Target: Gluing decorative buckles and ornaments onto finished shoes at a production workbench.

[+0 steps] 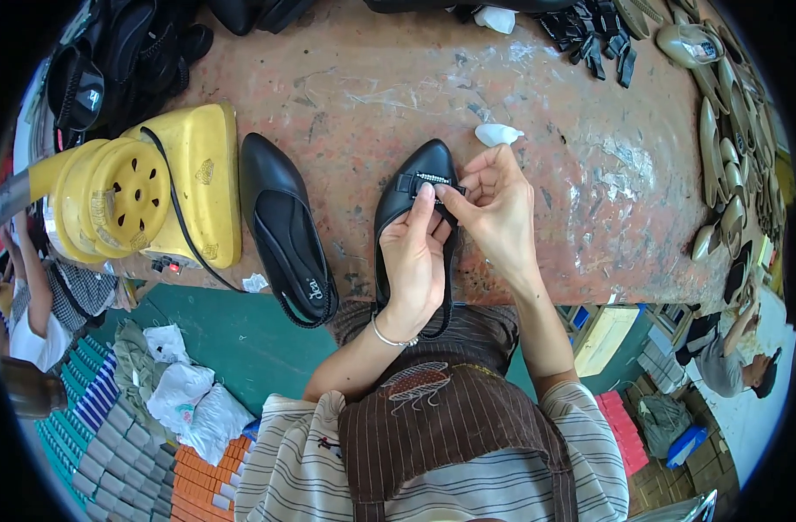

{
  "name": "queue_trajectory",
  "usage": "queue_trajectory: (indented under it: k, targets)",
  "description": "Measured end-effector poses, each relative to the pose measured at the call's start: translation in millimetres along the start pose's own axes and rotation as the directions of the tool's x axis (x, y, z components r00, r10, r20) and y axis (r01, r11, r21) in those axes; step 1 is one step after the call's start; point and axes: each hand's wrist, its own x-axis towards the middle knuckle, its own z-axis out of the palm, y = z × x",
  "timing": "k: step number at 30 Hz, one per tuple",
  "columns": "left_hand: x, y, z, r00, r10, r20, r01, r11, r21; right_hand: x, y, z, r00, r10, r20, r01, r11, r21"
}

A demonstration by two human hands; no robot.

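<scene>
A black slingback shoe [431, 157] lies at the table's near edge, toe pointing away from me. Across its front sits a black bow [405, 184] with a sparkling stone-set trim. My left hand [412, 261] grips the shoe's front, fingers at its opening and the thumb on the bow. From the other side my right hand [504, 209] pinches the bow's right end between thumb and fingers; part of the bow is hidden under them. A second black slingback shoe [280, 200], without a bow, rests to the left. Beyond my right hand lies a small white bottle with a narrow tip [499, 135].
A yellow machine [202, 174] with a black cord stands on the left of the worn table [346, 104]. Black shoes [111, 70] are heaped behind it. Black bows [593, 39] lie at the far right, beside rows of beige shoes [715, 148]. Other people work at both sides.
</scene>
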Motion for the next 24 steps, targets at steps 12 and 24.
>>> queue_trajectory:
  k: [12,24]
  targets:
    - [-26.1,19.9,-0.8,0.984,-0.071,0.162,0.072,0.997,0.003,-36.3,21.9,-27.6,0.999,-0.036,0.027,0.018,0.870,0.493]
    - [-17.0,192.6,103.1,0.572,0.488,0.659,-0.714,0.692,0.107,-51.0,-2.8,90.2,0.928,-0.208,0.311,0.239,0.969,-0.068]
